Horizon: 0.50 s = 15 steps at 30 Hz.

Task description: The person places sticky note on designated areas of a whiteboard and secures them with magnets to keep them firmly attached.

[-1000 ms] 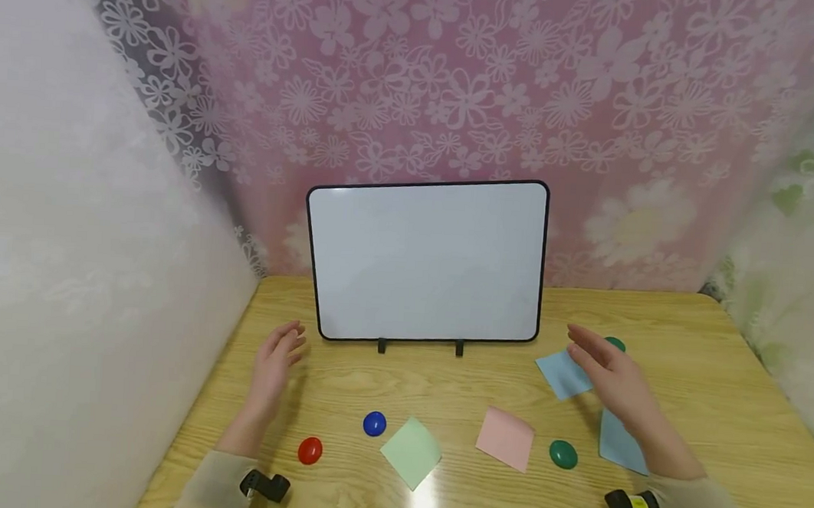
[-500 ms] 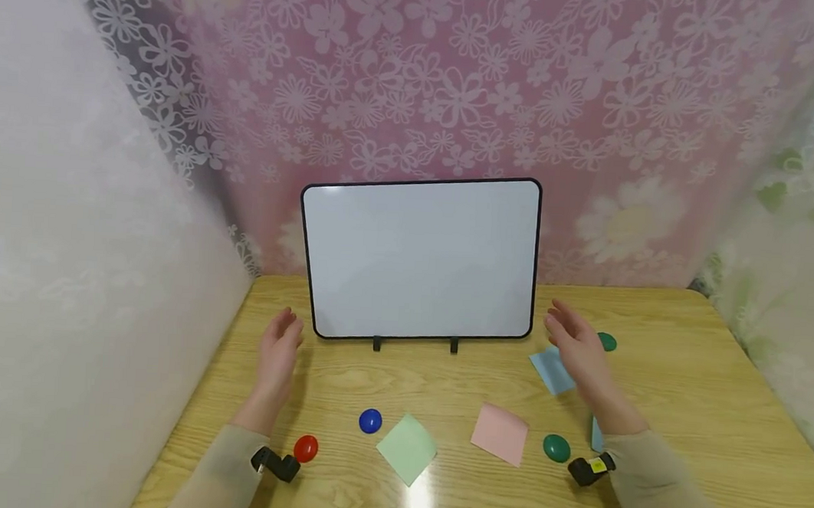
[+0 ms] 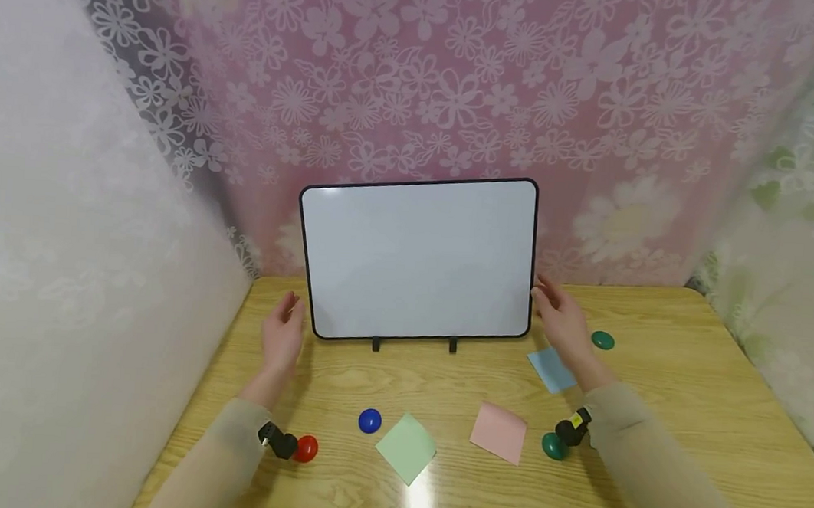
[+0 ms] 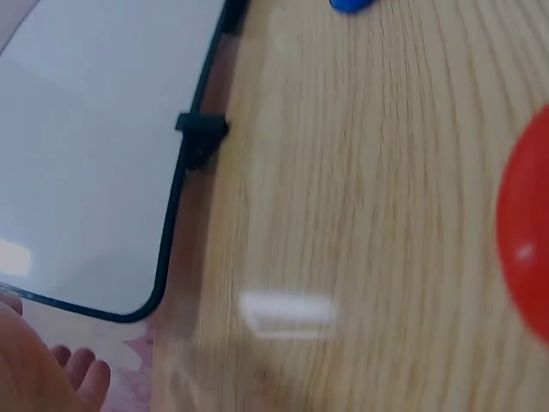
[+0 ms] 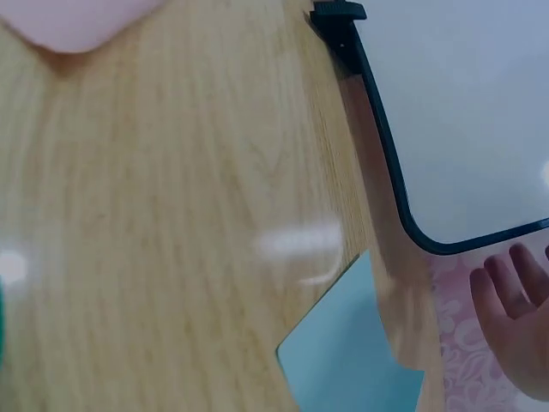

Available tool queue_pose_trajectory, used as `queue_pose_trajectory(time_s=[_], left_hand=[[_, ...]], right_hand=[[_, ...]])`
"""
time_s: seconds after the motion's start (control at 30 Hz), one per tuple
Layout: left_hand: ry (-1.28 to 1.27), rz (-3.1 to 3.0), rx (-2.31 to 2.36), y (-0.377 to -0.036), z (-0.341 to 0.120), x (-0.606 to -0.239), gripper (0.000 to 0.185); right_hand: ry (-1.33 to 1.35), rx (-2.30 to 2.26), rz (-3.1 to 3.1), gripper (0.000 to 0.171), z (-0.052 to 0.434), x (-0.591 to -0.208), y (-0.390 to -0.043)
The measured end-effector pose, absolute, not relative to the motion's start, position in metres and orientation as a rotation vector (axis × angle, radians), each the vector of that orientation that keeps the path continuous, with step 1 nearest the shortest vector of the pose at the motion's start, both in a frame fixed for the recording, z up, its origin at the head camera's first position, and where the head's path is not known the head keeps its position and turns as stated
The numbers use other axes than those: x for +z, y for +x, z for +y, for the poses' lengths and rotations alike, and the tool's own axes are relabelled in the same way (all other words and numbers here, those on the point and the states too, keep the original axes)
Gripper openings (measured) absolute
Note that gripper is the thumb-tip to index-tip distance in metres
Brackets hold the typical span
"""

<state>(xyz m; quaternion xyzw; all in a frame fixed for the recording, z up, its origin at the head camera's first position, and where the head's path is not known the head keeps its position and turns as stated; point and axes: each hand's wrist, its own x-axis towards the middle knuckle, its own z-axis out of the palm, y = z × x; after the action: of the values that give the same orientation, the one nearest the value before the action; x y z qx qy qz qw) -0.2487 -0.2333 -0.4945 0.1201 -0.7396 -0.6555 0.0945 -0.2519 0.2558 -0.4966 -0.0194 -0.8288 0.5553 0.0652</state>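
Observation:
A white board with a black frame [image 3: 417, 258] stands propped against the back wall on two small black feet [image 3: 453, 345]. Beside its lower left edge is my left hand [image 3: 283, 333], fingers relaxed and holding nothing. My right hand [image 3: 561, 320] reaches up at the right edge, fingertips right by the frame, palm turned inward. In the right wrist view, the fingers [image 5: 519, 300] spread loosely just beyond the board's side. The left wrist view has the left thumb at the frame [image 4: 73, 306] and the other fingers bent loosely below it.
On the wooden table [image 3: 345, 381] lie a red disc [image 3: 308, 450], a blue disc [image 3: 370, 421], and green discs [image 3: 603, 340] at the right. Among them are a green paper note [image 3: 407, 447], a pink note [image 3: 499, 433] and a blue note [image 3: 549, 370] below my right hand.
Both hands have moved forward towards the board's sides, the right one also leftward to the frame's edge. My right sleeve now covers most of the nearer blue note. Board and discs stay put.

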Motion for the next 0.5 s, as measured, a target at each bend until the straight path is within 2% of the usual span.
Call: queue_pose_trajectory(time_s=[0.23, 0.5], left_hand=[[0.340, -2.197, -1.994, -0.267, -0.234, -0.501, 0.050], [0.416, -2.265, -1.894, -0.272, -0.232, -0.502, 0.044]], right_hand=[[-0.120, 1.883, -2.397, 0.058, 0.252, -0.501, -0.270], [-0.193, 1.937, -2.385, 0.059, 0.248, -0.506, -0.273]])
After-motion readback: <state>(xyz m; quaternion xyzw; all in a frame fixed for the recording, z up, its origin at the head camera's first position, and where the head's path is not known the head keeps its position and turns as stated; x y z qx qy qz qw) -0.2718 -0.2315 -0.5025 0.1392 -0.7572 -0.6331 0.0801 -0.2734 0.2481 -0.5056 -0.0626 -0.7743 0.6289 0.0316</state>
